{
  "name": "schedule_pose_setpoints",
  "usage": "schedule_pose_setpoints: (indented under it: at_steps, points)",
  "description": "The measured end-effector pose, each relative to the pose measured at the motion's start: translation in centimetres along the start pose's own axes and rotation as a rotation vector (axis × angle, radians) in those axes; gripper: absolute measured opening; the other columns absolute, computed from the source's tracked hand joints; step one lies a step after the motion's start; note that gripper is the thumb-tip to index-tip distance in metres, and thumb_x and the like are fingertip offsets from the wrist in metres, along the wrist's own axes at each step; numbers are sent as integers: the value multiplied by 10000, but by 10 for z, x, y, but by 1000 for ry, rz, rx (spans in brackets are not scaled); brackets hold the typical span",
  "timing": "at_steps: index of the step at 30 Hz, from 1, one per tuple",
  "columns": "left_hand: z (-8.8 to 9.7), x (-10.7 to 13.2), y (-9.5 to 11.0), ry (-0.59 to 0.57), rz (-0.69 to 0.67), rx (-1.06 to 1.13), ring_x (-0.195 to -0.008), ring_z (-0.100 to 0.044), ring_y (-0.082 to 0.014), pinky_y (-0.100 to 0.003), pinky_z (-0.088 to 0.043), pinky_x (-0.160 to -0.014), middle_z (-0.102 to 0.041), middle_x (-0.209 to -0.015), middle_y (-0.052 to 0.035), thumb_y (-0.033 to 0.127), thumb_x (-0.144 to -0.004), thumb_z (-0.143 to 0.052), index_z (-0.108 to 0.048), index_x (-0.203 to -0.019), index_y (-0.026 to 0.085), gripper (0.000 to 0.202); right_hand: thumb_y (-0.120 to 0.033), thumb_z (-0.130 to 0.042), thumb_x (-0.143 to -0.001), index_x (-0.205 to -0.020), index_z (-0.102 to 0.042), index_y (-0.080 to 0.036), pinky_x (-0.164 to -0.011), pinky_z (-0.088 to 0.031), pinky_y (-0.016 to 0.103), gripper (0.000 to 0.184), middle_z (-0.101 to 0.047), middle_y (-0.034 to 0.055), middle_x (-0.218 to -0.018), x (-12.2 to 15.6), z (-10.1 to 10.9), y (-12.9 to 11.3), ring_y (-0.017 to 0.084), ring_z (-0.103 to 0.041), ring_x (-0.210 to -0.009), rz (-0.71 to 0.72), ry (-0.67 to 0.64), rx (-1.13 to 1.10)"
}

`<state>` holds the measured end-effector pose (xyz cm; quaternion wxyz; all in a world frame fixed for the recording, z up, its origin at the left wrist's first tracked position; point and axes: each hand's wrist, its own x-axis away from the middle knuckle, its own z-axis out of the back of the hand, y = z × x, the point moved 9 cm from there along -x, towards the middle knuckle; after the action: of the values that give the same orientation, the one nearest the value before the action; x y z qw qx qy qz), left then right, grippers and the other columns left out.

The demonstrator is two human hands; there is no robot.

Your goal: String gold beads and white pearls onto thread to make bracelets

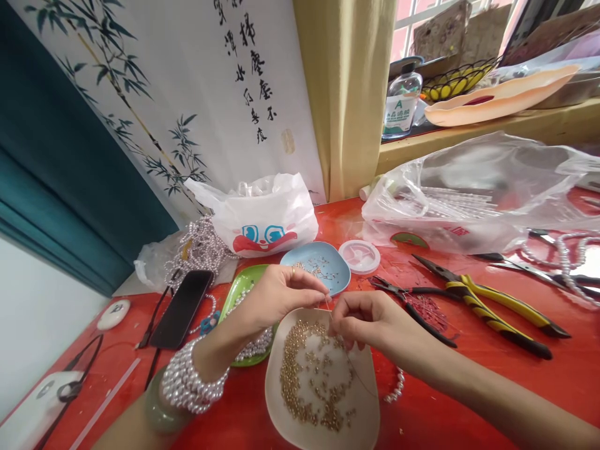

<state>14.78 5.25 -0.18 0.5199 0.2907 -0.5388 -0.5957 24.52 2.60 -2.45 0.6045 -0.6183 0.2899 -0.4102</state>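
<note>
Both my hands meet above a cream dish (323,440) that holds many small gold beads (293,375). My left hand (281,290) pinches at the dish's far rim, thumb against fingertips; whatever tiny piece sits there is too small to name. A strand of pearl-like beads (192,378) and a green bangle (162,403) circle that wrist. My right hand (370,319) is closed in a pinch on a thin thread (359,374), which trails down over the dish. Behind the left hand lies a green tray (250,275) of silvery pearl beads (255,347).
A blue dish (335,259) with small findings and a round clear lid (359,256) stand behind. Yellow-black pliers (497,303) and smaller black pliers (412,306) lie right. A phone (182,309), heaped bead strands (199,250) and plastic bags (276,212) occupy the left and back.
</note>
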Motion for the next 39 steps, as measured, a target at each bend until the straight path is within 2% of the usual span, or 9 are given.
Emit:
schedule_pose_setpoints:
  at_steps: [8,16,19,23,26,29,32,34,39]
  points:
    - [-1,2,3,-19,-28,-61,-694,-604,-156,-281,-464,-671,-673,-720,-41,200,-638,-646,-676,-734,142,116,-151,-460,-606,-552,-511,-163,-457,-346,197,76,-501,-34,-504,-1,1,1,75,-464,-470,-8,18,-30]
    - [0,4,12,21,-88,-96,-779,-614,-168,-289,-473,-728,-672,-794,-52,183,-643,-646,-632,-791,134,157,-174,-471,-628,-563,-502,-160,-437,-345,186,73,-511,-30,-506,-3,2,5,69,-466,-453,-39,25,-76]
    - [-2,4,12,16,-81,-93,-786,-617,-173,-291,-476,-728,-671,-792,-56,175,-653,-636,-614,-843,134,196,-162,-472,-675,-614,-525,-157,-447,-358,187,81,-506,-34,-523,-3,4,3,73,-479,-471,12,41,-30]
    - [-1,4,13,34,-118,-85,-849,-592,-178,-290,-468,-738,-648,-905,-67,188,-667,-621,-597,-896,147,235,-225,-484,-759,-684,-564,-160,-501,-402,219,128,-547,-11,-588,0,15,-8,101,-511,-535,144,150,157]
    - [-1,4,12,70,-133,-80,-749,-581,-140,-266,-458,-674,-624,-845,-38,160,-697,-560,-591,-834,155,140,-277,-485,-791,-711,-576,-170,-535,-417,233,162,-592,18,-690,5,24,-21,120,-524,-601,224,234,233]
    - [-13,4,3,-4,-51,51,-735,-586,-139,-261,-453,-659,-618,-765,-25,111,-676,-548,-570,-755,144,88,-282,-493,-796,-691,-566,-181,-542,-403,231,162,-581,16,-701,10,30,-34,128,-517,-638,300,293,244]
    - [-37,9,-5,-172,19,172,-799,-598,-164,-301,-445,-739,-651,-831,-51,151,-659,-620,-611,-800,130,143,-265,-490,-797,-663,-533,-187,-558,-402,235,161,-553,4,-681,14,34,-44,125,-507,-637,366,340,225]
    - [-51,14,-6,-251,12,225,-810,-600,-169,-318,-435,-770,-665,-872,-58,208,-661,-656,-643,-833,137,186,-262,-492,-795,-679,-527,-189,-562,-407,238,142,-546,3,-693,17,36,-48,122,-501,-630,389,373,210]
    - [-66,15,-4,-286,-41,310,-724,-601,-153,-312,-419,-774,-686,-745,-38,233,-707,-628,-693,-729,151,107,-268,-493,-796,-689,-530,-187,-555,-392,237,139,-537,2,-690,24,39,-56,121,-496,-635,396,405,196]
